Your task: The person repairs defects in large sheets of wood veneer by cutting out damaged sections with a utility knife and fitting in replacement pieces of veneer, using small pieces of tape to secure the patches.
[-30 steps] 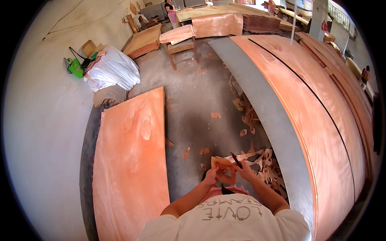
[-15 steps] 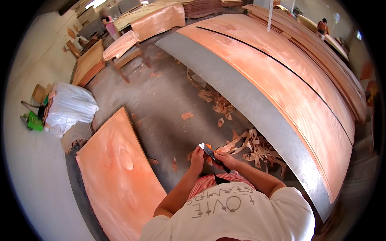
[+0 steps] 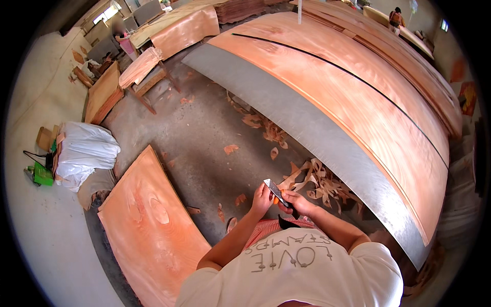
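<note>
In front of my waist I hold a knife (image 3: 277, 191) with a dark handle and a broad, pale metal blade, pointing up and to the left. My right hand (image 3: 300, 202) is wrapped round the handle end. The fingers of my left hand (image 3: 262, 200) are closed at the side of the knife, close to the blade. A small orange piece shows between the two hands; its kind I cannot make out. Just beyond my right hand, curled veneer offcuts (image 3: 327, 185) lie heaped on the floor.
At right stands a large table with a grey metal edge (image 3: 307, 123), bearing wood veneer sheets (image 3: 358, 97) and a long black strip (image 3: 353, 77). A veneer stack (image 3: 153, 215) lies at left, near a white sack (image 3: 89, 148). Two people work far off.
My hands and the knife have shifted slightly right. The view has turned a little, so the surroundings sit farther left. My grip looks much the same.
</note>
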Tool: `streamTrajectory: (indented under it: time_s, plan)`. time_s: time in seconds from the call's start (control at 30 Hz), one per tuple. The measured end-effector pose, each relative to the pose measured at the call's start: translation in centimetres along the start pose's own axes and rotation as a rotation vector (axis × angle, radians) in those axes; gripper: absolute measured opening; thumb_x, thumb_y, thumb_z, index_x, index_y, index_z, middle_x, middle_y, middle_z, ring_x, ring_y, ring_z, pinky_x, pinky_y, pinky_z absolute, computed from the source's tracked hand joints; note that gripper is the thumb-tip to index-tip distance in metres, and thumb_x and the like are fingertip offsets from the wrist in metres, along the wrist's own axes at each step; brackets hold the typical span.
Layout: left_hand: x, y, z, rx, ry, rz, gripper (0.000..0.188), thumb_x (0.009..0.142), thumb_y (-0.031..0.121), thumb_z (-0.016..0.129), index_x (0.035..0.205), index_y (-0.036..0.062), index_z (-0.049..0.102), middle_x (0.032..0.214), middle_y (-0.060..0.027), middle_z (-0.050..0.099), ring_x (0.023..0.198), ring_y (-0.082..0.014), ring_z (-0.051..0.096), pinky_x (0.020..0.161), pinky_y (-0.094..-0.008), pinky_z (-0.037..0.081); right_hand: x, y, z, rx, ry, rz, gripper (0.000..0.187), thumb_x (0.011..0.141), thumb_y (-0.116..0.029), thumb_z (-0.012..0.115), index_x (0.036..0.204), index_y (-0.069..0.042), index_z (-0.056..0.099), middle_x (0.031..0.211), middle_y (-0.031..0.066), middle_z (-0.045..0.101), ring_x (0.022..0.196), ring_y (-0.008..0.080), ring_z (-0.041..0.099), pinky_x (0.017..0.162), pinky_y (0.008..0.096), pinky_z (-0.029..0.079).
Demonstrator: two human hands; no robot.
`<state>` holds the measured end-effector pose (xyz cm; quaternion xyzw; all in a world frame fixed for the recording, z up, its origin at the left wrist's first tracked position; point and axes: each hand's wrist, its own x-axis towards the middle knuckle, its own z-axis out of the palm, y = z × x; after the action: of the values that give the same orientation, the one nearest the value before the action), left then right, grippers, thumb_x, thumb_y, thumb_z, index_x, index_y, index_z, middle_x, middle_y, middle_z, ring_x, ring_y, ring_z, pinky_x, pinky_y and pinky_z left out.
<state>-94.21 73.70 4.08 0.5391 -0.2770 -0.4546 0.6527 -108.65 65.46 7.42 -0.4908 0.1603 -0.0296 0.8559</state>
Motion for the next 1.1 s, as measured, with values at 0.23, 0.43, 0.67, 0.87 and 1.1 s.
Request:
streamTrajectory:
  time_s: [0.23,0.43,0.67,0.87,1.1]
  plan:
    - [-1.1,-1.0,1.5,-0.005,0.000,-0.158,0.024,0.093,0.025,0.038,0.089,0.0064,0.053,0.065,0.0042,0.045,0.056,-0.0032,0.040,0.050,-0.0178,0.035,-2.2,0.9,-0.9,0.032,-0.014,0.008,0.035,0.093,-0.039,0.035,0.093,-0.007,0.048,0.061,0.0016,0.043,0.047,0.0079,0.035,0.043,0.0207,0.028]
    - [-2.4,1.9,2.8,0.088,0.044,-0.267,0.022,0.091,0.025,0.042,0.095,0.0071,0.055,0.069,0.0043,0.047,0.059,-0.0028,0.042,0.053,-0.0163,0.037,-2.8,1.2,-1.5,0.004,-0.072,-0.021,0.037,0.093,-0.041,0.035,0.098,-0.007,0.048,0.061,0.0010,0.043,0.047,0.0075,0.034,0.043,0.0206,0.028]
    - [-1.9,1.9,1.7,-0.018,-0.031,-0.285,0.020,0.091,0.024,0.040,0.089,0.0077,0.053,0.066,0.0044,0.045,0.054,-0.0027,0.038,0.048,-0.0169,0.031,-2.2,1.2,-1.2,-0.009,-0.121,-0.085,0.035,0.094,-0.040,0.032,0.096,-0.008,0.048,0.060,-0.0005,0.041,0.046,0.0065,0.033,0.042,0.0196,0.027]
    - [-1.7,3.1,1.1,-0.012,-0.132,-0.276,0.020,0.091,0.022,0.039,0.088,0.0075,0.052,0.066,0.0042,0.043,0.054,-0.0026,0.036,0.046,-0.0172,0.029,-2.0,0.9,-0.7,-0.012,-0.113,-0.080,0.035,0.094,-0.040,0.032,0.096,-0.009,0.047,0.061,-0.0009,0.040,0.048,0.0063,0.034,0.043,0.0195,0.027]
    - [-1.5,5.9,1.5,0.062,-0.194,-0.288,0.020,0.091,0.021,0.038,0.089,0.0075,0.053,0.065,0.0049,0.041,0.054,-0.0023,0.035,0.046,-0.0166,0.027,-1.7,0.9,-0.7,-0.023,-0.094,-0.098,0.032,0.094,-0.037,0.032,0.094,-0.008,0.045,0.060,-0.0013,0.039,0.049,0.0065,0.035,0.044,0.0194,0.028]
